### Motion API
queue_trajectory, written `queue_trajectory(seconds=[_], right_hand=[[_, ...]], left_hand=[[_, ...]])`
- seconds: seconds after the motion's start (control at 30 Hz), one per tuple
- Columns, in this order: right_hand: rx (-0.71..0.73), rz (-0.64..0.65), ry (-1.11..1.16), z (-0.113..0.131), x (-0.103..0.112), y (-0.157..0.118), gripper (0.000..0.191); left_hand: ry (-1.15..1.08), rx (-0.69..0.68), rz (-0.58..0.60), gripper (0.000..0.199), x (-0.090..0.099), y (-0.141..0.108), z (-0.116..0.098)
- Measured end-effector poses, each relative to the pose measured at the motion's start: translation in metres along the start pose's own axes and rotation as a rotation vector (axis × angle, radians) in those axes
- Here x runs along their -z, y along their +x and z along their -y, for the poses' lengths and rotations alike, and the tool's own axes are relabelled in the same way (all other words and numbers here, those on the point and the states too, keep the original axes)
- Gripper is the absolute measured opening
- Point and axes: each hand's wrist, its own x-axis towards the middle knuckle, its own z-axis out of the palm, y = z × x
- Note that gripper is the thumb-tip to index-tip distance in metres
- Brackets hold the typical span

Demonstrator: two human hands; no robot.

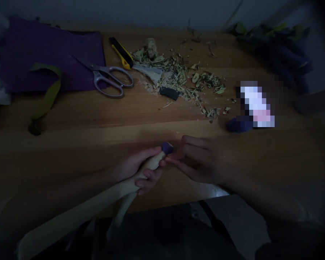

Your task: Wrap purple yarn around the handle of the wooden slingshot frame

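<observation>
My left hand (135, 162) is wrapped round a long pale stick (89, 202), which looks like a peeled branch with a thinner side piece below. It slants from the lower left up to the middle of the view. A purple band (166, 148) covers its upper end. Close beside that end, my right hand (202, 159) is closed in a pinch, its thumb and fingertip at the stick just under the band. Whatever those fingertips hold, if anything, is too small and dark to make out.
Scissors (108, 79) lie partly on a purple sheet (54, 54), near a green strip (50, 94). A yellow-black utility knife (121, 53) lies by a heap of shavings (178, 72). To the right are a blurred-out bright device (257, 106), a blue roll (238, 124) and a dark purple bundle (284, 50).
</observation>
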Motion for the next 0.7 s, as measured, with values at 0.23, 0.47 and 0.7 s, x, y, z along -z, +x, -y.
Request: queue_trajectory(seconds=[0.23,0.47,0.7], right_hand=[[-0.063,-0.051,0.152,0.004,-0.004,0.0,0.006],[-0.471,-0.141,0.739,0.005,-0.017,0.004,0.021],[-0.514,-0.042,1.055,-0.002,-0.015,0.008,0.029]], left_hand=[[-0.244,-0.168,0.212,0.048,0.001,-0.006,0.004],[-0.2,-0.176,0.214,0.05,0.001,-0.01,0.003],[-0.148,-0.222,0.127,0.048,-0.006,-0.01,0.007]])
